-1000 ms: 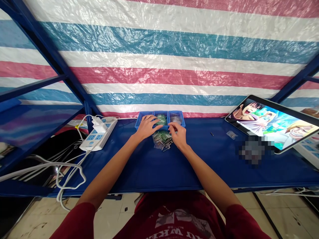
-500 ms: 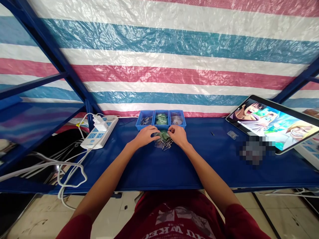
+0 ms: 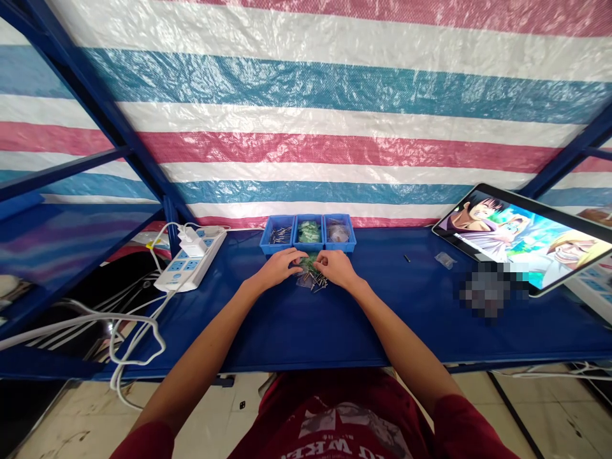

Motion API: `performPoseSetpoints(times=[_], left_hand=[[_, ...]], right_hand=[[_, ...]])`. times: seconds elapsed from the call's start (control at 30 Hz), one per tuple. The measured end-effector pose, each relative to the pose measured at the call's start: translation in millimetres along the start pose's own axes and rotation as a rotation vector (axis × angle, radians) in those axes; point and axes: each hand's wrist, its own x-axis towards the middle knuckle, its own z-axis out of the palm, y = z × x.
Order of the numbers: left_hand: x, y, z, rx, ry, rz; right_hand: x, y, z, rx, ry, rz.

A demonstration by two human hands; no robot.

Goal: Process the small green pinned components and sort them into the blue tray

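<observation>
A small pile of metal screws [image 3: 315,282] and green plastic pieces [image 3: 310,262] lies on the blue tabletop [image 3: 306,331], with clear plastic film [image 3: 303,280] at its left edge. At the pile's left side is my left hand [image 3: 280,268], its thumb and forefinger curved with a gap between them. My right hand [image 3: 336,268] reaches in from the right, fingertips pinched together over the pile; whatever is between them is too small to make out. Just behind stand three blue bins: one with screws [image 3: 280,236], one with green pieces [image 3: 309,232], one with clear plastic bags [image 3: 338,232].
A white power strip [image 3: 198,264] with a plugged-in charger and loose cables lies on the left. To the right are a small dark piece [image 3: 407,258], a clear bag [image 3: 445,259] and a tilted tablet [image 3: 521,239]. A blurred patch covers something before the tablet.
My right hand has shifted slightly left, its fingertips now over the pile. My left hand has come a little towards me, and its fingers are spread a bit wider.
</observation>
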Motion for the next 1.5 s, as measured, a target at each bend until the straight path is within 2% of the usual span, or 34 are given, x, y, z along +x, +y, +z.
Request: performPoseSetpoints(times=[0.2,0.43,0.53,0.67,0.8,0.9,1.0,1.1,1.17,1.27,1.4,1.5], left_hand=[[0.5,6.6,-6.5,-0.136,0.077,-0.026],[3.9,26.8,-8.3,-0.406,0.384,-0.144],[4.6,31.5,-1.8,-0.607,0.448,-0.187],[5.1,34.3,1.5,-0.784,0.43,-0.212],[6.3,35.4,-1.2,-0.822,0.324,-0.248],[7.3,34.2,-2.9,-0.867,0.315,-0.281],[7.4,33.0,-3.7,-0.959,0.315,-0.307],[7.5,32.7,-3.7,-1.024,0.259,-0.34],[7.9,31.9,-3.3,-1.007,0.276,-0.341],[8.3,29.3,-2.6,-0.863,0.365,-0.296],[6.2,28.9,-3.4,-0.605,0.374,-0.22],[4.5,31.8,-5.2,-0.518,0.394,-0.198]], right_hand=[[0.2,0.2,1.6,0.051,0.071,0.003],[0.6,-0.3,8.8,0.277,0.159,-0.184],[-0.3,-1.5,9.9,0.338,0.196,-0.225],[-1.9,-2.3,7.6,0.374,0.249,-0.242],[-3.2,-2.6,6.2,0.345,0.243,-0.236],[-4.9,-3.5,5.2,0.355,0.278,-0.237],[-6.8,-4.9,4.1,0.363,0.305,-0.312],[-7.4,-5.4,4.5,0.333,0.348,-0.369],[-6.8,-4.3,5.3,0.314,0.386,-0.353],[-5.2,-1.8,6.0,0.296,0.424,-0.296],[-4.0,-1.6,6.2,0.282,0.319,-0.276],[-3.9,-3.9,5.6,0.3,0.282,-0.253]])
